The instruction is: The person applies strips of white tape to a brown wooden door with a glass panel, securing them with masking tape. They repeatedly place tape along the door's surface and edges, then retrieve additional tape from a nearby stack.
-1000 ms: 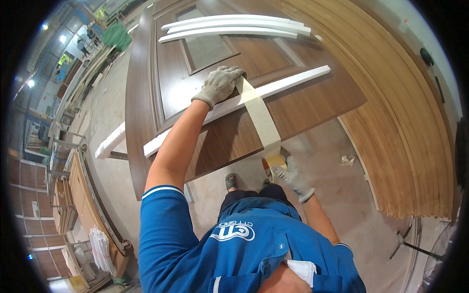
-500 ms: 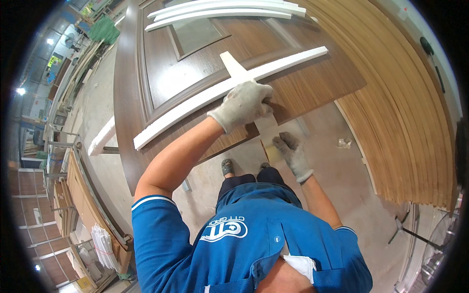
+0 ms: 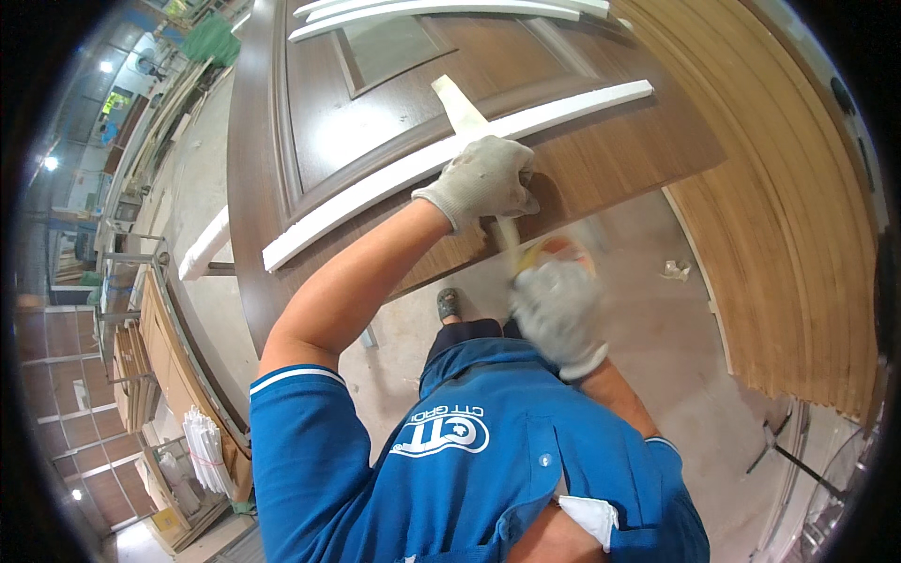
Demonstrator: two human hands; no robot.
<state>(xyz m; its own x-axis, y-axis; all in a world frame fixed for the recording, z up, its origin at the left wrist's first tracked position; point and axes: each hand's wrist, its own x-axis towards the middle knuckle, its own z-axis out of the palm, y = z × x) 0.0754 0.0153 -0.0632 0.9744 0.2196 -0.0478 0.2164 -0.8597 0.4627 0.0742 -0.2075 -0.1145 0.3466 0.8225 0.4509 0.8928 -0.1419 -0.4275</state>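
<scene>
A dark brown panelled door (image 3: 601,155) lies flat before me. Across its near side runs a long white strip (image 3: 347,192), with a piece of pale masking tape (image 3: 457,105) laid over it. In a grey work glove, my left hand (image 3: 483,183) rests against the strip and door edge, its fingers curled closed on the tape. From there the tape stretches down past the door's edge to a tape roll with an orange-yellow core (image 3: 558,251). My gloved right hand (image 3: 558,310), smeared by motion, is closed round the roll below the edge.
More white strips (image 3: 450,11) lie at the door's far side. A tall stack of brown wooden panels (image 3: 798,216) stands on the right. At left are a padded white support (image 3: 205,244), a rack with boards (image 3: 174,366) and bundled white strips (image 3: 206,450). Crumpled scrap (image 3: 676,270) lies on the floor.
My right hand has turned and shifted slightly left, bringing the tape roll into clearer view. The hanging tape has twisted narrower. My left hand stays at the strip.
</scene>
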